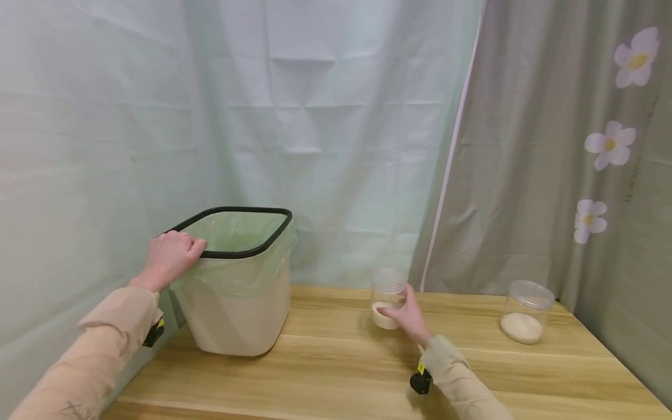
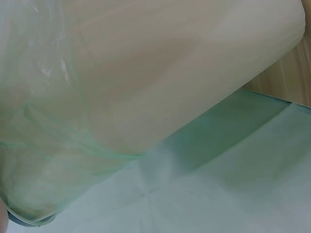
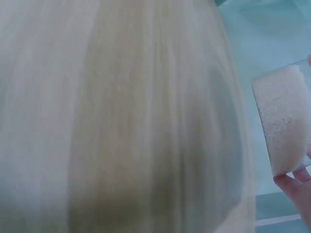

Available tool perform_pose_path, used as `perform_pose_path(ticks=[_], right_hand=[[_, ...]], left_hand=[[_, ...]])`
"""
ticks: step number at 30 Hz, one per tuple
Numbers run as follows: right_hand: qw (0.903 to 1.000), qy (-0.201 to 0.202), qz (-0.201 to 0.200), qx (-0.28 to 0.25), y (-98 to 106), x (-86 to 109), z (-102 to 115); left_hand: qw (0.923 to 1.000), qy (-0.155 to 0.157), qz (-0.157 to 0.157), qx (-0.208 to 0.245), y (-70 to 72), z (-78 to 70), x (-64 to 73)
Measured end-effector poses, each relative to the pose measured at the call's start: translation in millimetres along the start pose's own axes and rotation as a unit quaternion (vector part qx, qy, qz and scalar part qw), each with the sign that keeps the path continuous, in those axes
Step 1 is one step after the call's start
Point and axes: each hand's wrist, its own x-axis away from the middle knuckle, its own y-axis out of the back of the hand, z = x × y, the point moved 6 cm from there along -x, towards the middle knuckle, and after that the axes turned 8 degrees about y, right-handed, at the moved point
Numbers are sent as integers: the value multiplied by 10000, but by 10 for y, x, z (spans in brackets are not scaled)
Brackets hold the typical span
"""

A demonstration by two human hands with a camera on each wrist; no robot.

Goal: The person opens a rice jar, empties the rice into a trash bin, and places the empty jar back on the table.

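A beige trash bin with a black rim ring and a pale green liner bag stands at the left. My left hand grips the near left part of that rim. Towards the middle, my right hand holds a clear jar round its side, thumb in front. White grains fill the jar's lower part. Its base is close over the wooden table in the head view. In the left wrist view the bin's side and draped bag fill most of the picture.
Another clear jar with white grains stands on the wooden table at the right. Pale curtains hang behind and to the left, and a grey curtain with flower prints at the right.
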Motion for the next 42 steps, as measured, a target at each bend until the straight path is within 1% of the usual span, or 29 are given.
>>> perform_pose_path(ticks=[8, 14, 18, 21, 27, 32, 36, 42], right_hand=[[9989, -40, -45, 454, 200, -24, 116], [9977, 121, -65, 670, 353, -51, 195], [9975, 188, -48, 674, 455, -57, 246], [9975, 163, 5, 693, 511, -54, 267], [9958, 220, 100, 883, 593, -45, 314], [9957, 334, 94, 857, 655, -43, 367], [9959, 408, 110, 805, 711, -41, 393], [9946, 526, 134, 882, 795, -24, 464]], left_hand=[[9999, 13, 92, -58, -112, -83, -44], [10000, -7, 37, 23, -176, -187, -76], [9999, -52, -46, 85, -231, -270, -100], [9999, -53, -110, 99, -266, -316, -116], [9996, -85, -238, 158, -292, -405, -131], [9994, -101, -224, 245, -310, -483, -142], [9995, -89, -201, 234, -342, -552, -164], [9994, -128, -255, 190, -391, -656, -215]])
